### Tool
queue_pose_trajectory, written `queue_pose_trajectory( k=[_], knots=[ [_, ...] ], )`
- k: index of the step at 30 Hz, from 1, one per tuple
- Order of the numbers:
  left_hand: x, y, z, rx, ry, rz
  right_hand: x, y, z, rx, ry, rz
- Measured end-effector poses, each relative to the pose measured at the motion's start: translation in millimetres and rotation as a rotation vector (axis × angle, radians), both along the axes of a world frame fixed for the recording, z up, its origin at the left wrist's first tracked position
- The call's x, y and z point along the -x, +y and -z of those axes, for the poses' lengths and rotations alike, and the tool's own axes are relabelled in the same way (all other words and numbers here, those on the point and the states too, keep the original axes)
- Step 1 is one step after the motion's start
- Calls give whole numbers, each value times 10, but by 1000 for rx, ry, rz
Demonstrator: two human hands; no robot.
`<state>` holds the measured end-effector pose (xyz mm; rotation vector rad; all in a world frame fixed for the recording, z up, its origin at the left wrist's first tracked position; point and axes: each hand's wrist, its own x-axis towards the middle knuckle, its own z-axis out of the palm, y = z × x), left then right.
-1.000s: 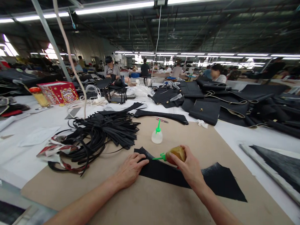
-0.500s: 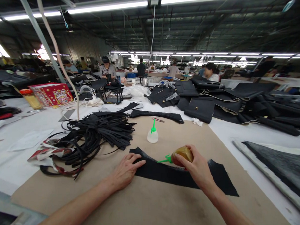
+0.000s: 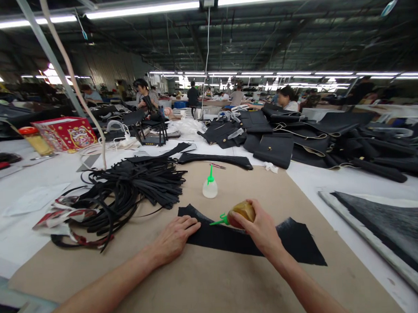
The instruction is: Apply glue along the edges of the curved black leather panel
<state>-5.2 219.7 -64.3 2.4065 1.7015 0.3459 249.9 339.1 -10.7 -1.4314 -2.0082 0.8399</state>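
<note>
On a brown paper-covered worktable (image 3: 207, 285), the person's left hand (image 3: 173, 239) lies nearly flat, fingers spread a little, pressing down the left end of a curved black leather piece (image 3: 292, 243). Their right hand (image 3: 259, 228) is closed around an amber glue bottle (image 3: 244, 211), tipped sideways so its green nozzle (image 3: 217, 220) points left, just above the leather. Behind it stands a small white bottle (image 3: 209, 188) with a green spout, upright, contents not visible. Farther left lies a tangled heap of black straps (image 3: 137, 185). At the far left sit a red patterned box (image 3: 66, 133) and a jar (image 3: 35, 140) of yellow liquid with a red lid.
</note>
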Motion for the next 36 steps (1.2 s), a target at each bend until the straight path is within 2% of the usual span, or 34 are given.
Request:
queue_pose_trajectory(
  k=[9, 14, 18, 22, 25, 31, 36],
  knots=[
    [-46, 11, -95, 38, 32, 6, -417, 100, -96, 14, -19, -1],
    [-69, 12, -36, 31, 10, -47, -555, 94, -127, -6, -15, 2],
    [-261, 47, -56, -69, -34, -160, -556, 75, -127, -20, 21, 0],
    [-600, 65, -120, -32, -97, -104, -482, 66, -124, -17, 49, 28],
    [-761, 44, -89, 10, -103, -92, -380, 40, -120, -18, 60, -2],
    [-779, 10, 12, 1, -62, -99, -196, -13, -79, -38, 73, -62],
    [-766, 5, 69, -27, -62, -110, -394, 41, -72, -32, 24, -33]
  ],
)
